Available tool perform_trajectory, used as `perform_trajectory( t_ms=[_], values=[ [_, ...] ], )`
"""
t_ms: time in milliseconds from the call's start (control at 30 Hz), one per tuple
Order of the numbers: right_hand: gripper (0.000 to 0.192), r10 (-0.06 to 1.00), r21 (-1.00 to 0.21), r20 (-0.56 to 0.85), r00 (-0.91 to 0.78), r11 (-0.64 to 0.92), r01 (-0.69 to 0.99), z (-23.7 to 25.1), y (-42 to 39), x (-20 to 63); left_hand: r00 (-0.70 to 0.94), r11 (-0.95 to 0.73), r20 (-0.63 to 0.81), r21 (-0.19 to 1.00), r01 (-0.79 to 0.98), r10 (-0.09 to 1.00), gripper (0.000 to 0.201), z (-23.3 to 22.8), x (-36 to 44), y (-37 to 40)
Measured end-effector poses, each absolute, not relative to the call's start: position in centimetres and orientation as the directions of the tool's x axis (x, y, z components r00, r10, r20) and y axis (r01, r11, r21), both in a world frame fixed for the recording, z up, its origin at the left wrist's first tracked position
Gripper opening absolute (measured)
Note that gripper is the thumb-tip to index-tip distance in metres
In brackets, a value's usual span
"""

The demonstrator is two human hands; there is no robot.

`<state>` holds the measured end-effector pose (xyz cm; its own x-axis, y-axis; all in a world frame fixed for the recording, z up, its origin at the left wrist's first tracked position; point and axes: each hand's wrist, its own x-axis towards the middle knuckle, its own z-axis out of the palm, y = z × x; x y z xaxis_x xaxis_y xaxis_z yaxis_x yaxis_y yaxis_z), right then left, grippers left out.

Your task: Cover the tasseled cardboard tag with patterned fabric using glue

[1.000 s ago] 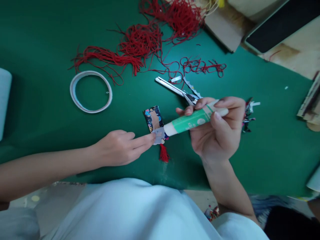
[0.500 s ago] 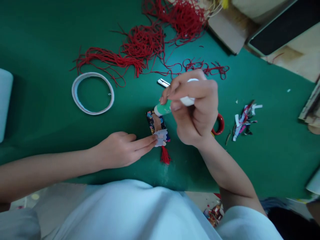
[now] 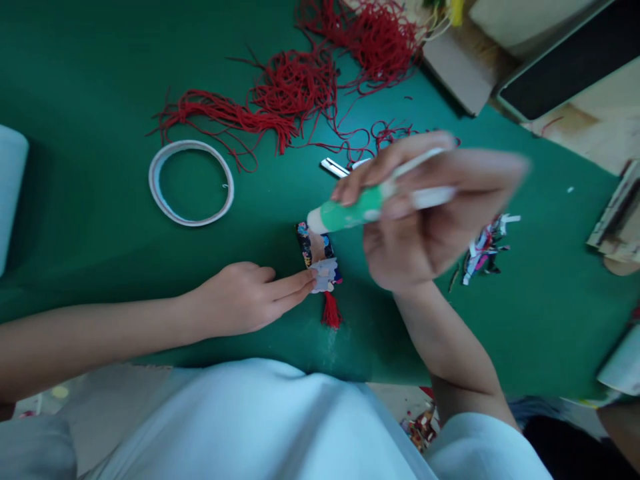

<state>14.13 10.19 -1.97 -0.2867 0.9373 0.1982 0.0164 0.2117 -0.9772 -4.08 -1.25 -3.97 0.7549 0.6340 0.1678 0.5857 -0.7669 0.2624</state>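
Note:
My right hand (image 3: 430, 213), blurred by motion, grips a green and white glue bottle (image 3: 353, 210). The bottle's white tip sits at the top end of a small dark flower-patterned piece (image 3: 304, 243) with a brownish middle. A pale scalloped flap (image 3: 325, 273) covers its lower end, and a short red tassel (image 3: 331, 311) trails from there toward my body. My left hand (image 3: 250, 297) reaches in from the left, two fingers stretched out with their tips pressing on the flap's edge. Its other fingers are partly hidden.
A white tape ring (image 3: 155, 187) lies to the left. Red cords (image 3: 295, 83) are heaped at the back. A cutter knife (image 3: 334, 167) lies partly behind my right hand, and scraps (image 3: 483, 253) sit to its right. Boxes (image 3: 460, 73) stand at back right on the green table (image 3: 100, 200).
My right hand has swung outward to the right, tilting the glue bottle flatter and showing more of it; the tip stays near the piece's top. My left hand holds its place.

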Motion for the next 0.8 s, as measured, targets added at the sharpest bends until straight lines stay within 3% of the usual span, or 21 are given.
perform_trajectory(
  t_ms=[67,133,267,333,400,467,600,700,800],
  values=[
    [0.003,0.949,-0.938,0.312,-0.053,0.299,-0.174,-1.2,9.9,14.4,0.753,-0.765,0.169,0.267,0.586,0.636,0.036,-4.1,-4.1,-1.3],
    [0.012,0.977,-0.944,0.212,0.014,0.209,-0.257,-0.3,9.4,14.8,0.744,-0.754,0.168,0.283,0.593,0.647,0.036,-4.2,-4.1,-1.3],
    [0.016,0.991,-0.928,-0.113,-0.073,-0.132,-0.349,0.5,7.5,16.0,0.708,-0.707,0.173,0.397,0.586,0.684,0.030,-3.9,-4.1,-1.0],
    [0.023,0.967,-0.887,-0.197,-0.163,-0.247,-0.391,0.4,6.1,16.5,0.668,-0.646,0.193,0.543,0.537,0.718,0.018,-3.6,-4.3,-0.7],
    [0.026,0.953,-0.881,-0.195,-0.233,-0.274,-0.386,0.1,4.4,16.5,0.558,-0.476,0.170,0.746,0.466,0.813,0.009,-3.3,-4.6,-0.3],
    [0.027,0.957,-0.911,-0.129,-0.259,-0.217,-0.350,-0.2,2.8,16.1,0.481,-0.319,0.126,0.883,0.344,0.867,0.021,-3.2,-4.8,-0.2],
    [0.036,0.945,-0.959,0.182,-0.273,0.109,-0.263,-0.9,0.3,14.9,0.493,-0.279,0.145,0.937,0.208,0.858,0.046,-3.1,-4.3,-0.8],
    [0.041,0.882,-0.949,0.316,-0.349,0.295,-0.113,-1.8,0.0,14.7,0.468,-0.239,0.109,0.944,0.229,0.877,0.030,-3.0,-3.8,-1.4],
    [0.025,0.781,-0.818,0.492,-0.384,0.566,0.105,-2.4,1.0,15.6,0.443,-0.108,-0.016,0.961,0.253,0.896,0.019,-2.6,-3.7,-1.4]
  ],
)
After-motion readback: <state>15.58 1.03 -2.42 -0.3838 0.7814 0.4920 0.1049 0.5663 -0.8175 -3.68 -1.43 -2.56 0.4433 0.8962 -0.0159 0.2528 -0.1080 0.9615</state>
